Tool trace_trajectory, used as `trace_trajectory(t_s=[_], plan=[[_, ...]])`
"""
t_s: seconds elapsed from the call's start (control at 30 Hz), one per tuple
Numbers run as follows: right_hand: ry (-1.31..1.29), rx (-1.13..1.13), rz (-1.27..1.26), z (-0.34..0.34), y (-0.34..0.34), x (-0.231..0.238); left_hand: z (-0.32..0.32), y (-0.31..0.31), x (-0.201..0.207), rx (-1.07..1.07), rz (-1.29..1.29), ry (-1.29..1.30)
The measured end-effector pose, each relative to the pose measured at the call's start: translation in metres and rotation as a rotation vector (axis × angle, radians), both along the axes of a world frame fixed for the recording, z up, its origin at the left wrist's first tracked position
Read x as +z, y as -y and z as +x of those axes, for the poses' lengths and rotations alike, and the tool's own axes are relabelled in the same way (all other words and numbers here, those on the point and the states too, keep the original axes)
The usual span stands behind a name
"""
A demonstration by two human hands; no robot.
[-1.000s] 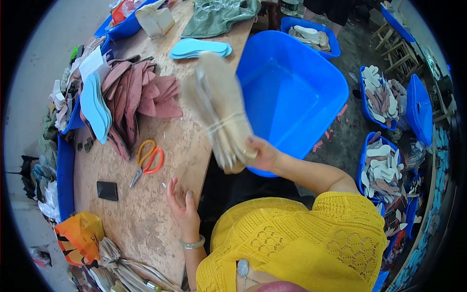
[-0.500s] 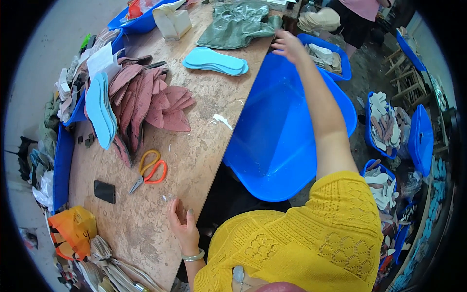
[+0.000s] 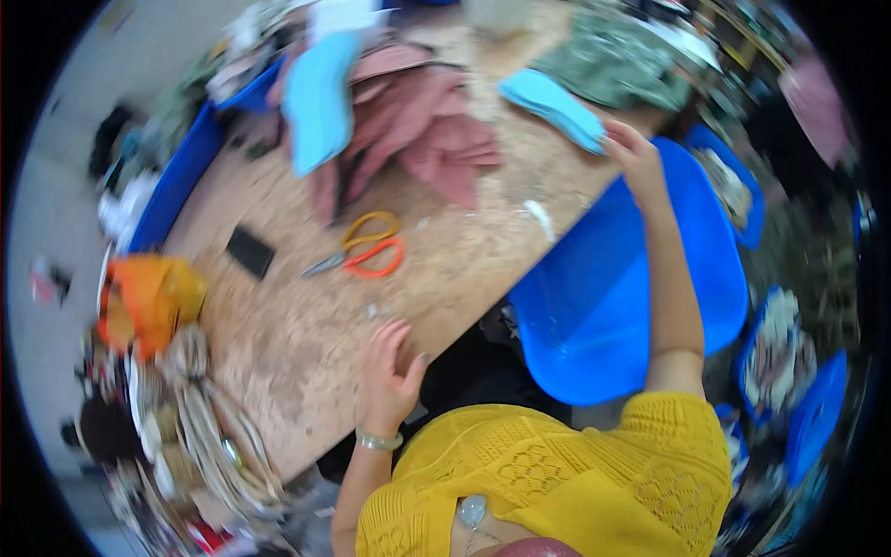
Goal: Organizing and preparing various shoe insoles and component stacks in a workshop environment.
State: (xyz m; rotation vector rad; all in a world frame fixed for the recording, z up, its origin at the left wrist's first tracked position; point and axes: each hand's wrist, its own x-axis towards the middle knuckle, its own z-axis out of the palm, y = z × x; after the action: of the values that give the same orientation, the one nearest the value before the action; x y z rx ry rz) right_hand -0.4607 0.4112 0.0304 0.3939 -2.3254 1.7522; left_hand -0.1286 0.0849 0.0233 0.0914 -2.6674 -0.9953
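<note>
My right hand (image 3: 639,162) reaches across the blue tub to the far table edge. Its fingertips close on the right end of a stack of light blue insoles (image 3: 549,104); the picture is blurred there. Near the table's front edge my left hand (image 3: 388,376), with a bangle at its wrist, rests with fingers stretched out and holds nothing. Ahead of it lie scissors (image 3: 364,249) with orange and yellow handles. A second stack of blue insoles (image 3: 318,104) lies on a heap of dusty-pink cut pieces (image 3: 418,130).
A large blue tub (image 3: 594,306) stands against the table's right edge. A green sack (image 3: 613,60) lies at the back. To the left are a dark flat rectangle (image 3: 251,252), an orange bag (image 3: 153,297) and bundled pale strips (image 3: 218,408). A person in pink (image 3: 815,107) stands at far right.
My right hand has come from beside the green sack to the end of the blue insoles. The whole view has turned, shifting the table's contents to the right. My left hand stays by the edge.
</note>
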Motion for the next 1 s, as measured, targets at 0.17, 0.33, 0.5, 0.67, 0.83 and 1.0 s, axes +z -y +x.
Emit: trace_trajectory(t_s=[0.17, 0.33, 0.5, 0.67, 0.83, 1.0], plan=[[-0.11, 0.108, 0.034, 0.024, 0.068, 0.045, 0.01, 0.007, 0.003, 0.013, 0.011, -0.036], [-0.377, 0.371, 0.082, 0.069, 0.181, 0.09, 0.017, 0.014, 0.005, -0.012, 0.051, -0.065], [-0.955, 0.295, 0.486, 0.1, 0.278, 0.108, 0.018, 0.017, -0.002, -0.034, 0.096, -0.118], [-1.187, 0.148, 0.927, 0.092, 0.335, 0.113, 0.021, 0.018, -0.005, -0.058, 0.111, -0.173], [-1.061, 0.137, 1.413, 0.084, 0.367, 0.12, 0.025, 0.021, -0.014, -0.032, 0.069, -0.25], [-0.915, 0.11, 0.991, 0.039, 0.345, 0.178, 0.03, 0.023, -0.017, -0.027, 0.061, -0.289]])
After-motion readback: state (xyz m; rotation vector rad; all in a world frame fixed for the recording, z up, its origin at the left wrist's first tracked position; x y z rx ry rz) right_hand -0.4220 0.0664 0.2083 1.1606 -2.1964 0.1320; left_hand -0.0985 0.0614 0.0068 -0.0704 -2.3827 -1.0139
